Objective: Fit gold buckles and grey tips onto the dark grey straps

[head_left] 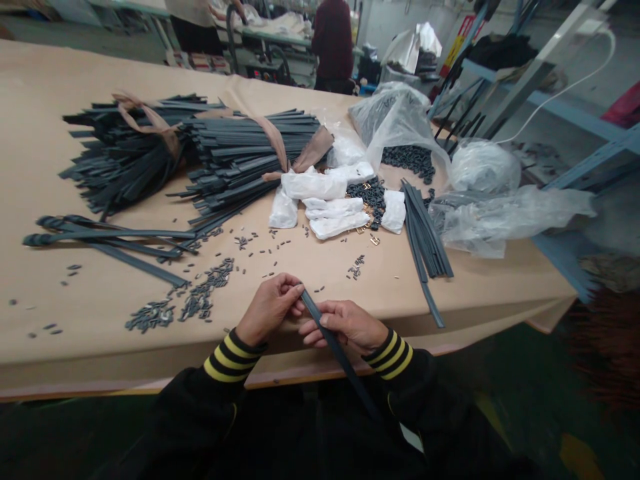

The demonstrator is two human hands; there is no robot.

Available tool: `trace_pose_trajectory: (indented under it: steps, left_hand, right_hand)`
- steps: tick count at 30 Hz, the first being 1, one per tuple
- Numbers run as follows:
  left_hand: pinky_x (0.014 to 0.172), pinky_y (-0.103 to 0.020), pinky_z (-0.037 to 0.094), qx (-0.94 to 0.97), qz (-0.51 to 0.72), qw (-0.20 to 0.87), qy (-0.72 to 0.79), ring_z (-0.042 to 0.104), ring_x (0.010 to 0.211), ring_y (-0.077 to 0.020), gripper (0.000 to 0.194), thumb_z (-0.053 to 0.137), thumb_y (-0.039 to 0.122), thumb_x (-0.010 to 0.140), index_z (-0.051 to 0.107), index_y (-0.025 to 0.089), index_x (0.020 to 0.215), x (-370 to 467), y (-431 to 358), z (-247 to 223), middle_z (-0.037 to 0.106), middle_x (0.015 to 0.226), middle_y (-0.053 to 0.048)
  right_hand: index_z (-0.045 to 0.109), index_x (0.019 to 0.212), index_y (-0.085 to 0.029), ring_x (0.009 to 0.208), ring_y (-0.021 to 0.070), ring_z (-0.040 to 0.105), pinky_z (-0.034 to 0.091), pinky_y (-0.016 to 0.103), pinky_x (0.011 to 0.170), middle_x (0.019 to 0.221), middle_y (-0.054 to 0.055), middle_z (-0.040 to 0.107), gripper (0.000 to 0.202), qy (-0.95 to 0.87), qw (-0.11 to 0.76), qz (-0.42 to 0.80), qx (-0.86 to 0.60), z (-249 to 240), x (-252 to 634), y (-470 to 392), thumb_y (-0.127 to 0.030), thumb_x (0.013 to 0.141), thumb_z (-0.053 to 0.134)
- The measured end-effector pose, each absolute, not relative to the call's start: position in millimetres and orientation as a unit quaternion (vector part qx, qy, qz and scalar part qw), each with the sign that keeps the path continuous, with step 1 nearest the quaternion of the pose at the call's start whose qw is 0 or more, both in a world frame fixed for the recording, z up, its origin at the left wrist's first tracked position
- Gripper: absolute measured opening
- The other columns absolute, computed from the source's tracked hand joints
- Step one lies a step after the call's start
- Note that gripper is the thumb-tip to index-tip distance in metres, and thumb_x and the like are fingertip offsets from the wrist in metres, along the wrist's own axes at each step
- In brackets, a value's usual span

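One dark grey strap (336,347) runs slantwise from my fingers down over my lap. My left hand (274,303) pinches its upper end between thumb and fingers. Lower down, my right hand (345,325) holds the same strap, thumb on top and fingers beneath. Both hands are at the front edge of the brown-covered table (280,340). Small dark pieces lie in piles (200,297) to the left of my hands, with a smaller group (356,268) beyond them. Whether a small piece is between my left fingertips is too small to tell.
Two tied strap bundles (250,150) lie at the back left, looped straps (115,233) before them. White packets (335,207), dark and gold-coloured hardware (369,197) and plastic bags (395,117) are behind my hands. Loose straps (425,230) lie right; people stand beyond the table.
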State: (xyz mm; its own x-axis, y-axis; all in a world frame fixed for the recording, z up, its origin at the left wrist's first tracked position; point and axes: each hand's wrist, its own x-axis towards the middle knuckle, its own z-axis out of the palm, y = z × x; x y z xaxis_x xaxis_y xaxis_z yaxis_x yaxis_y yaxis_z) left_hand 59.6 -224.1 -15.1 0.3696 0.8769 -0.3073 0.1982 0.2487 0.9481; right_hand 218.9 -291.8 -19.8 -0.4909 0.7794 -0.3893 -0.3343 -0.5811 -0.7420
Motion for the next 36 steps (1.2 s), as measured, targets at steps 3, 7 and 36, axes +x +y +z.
trace_pose_trajectory:
  steps: [3,7,36]
  left_hand:
    - [0.043,-0.022,0.044,0.540,0.277,0.630,0.484,0.053,0.040,-0.0107,0.023,0.058,0.035,0.070,0.046,0.017,0.079,65,-230,-13,0.058,0.051,0.004]
    - [0.042,-0.022,0.042,0.555,0.299,0.611,0.479,0.050,0.041,-0.0102,0.019,0.053,0.032,0.074,0.044,0.020,0.085,70,-237,-13,0.051,0.051,0.007]
    - [0.049,-0.023,0.040,0.693,0.273,0.431,0.509,0.052,0.050,-0.0130,0.009,0.058,0.023,0.065,0.056,0.016,0.063,90,-190,2,0.057,0.054,0.001]
  right_hand:
    - [0.053,0.089,-0.013,0.062,0.0106,0.063,0.049,0.021,0.057,0.076,0.005,0.065,0.027,-0.333,0.384,0.755,-0.415,-21,212,-288,-0.034,0.074,0.060]
    - [0.050,0.083,-0.013,0.050,0.0077,0.059,0.046,0.017,0.046,0.070,0.003,0.064,0.024,-0.387,0.429,0.702,-0.418,-23,207,-287,-0.035,0.077,0.056]
    - [0.052,0.076,-0.004,0.048,0.0111,0.060,0.056,0.030,0.062,0.049,0.001,0.055,0.024,-0.153,0.423,0.776,-0.442,-5,214,-218,0.009,0.080,0.032]
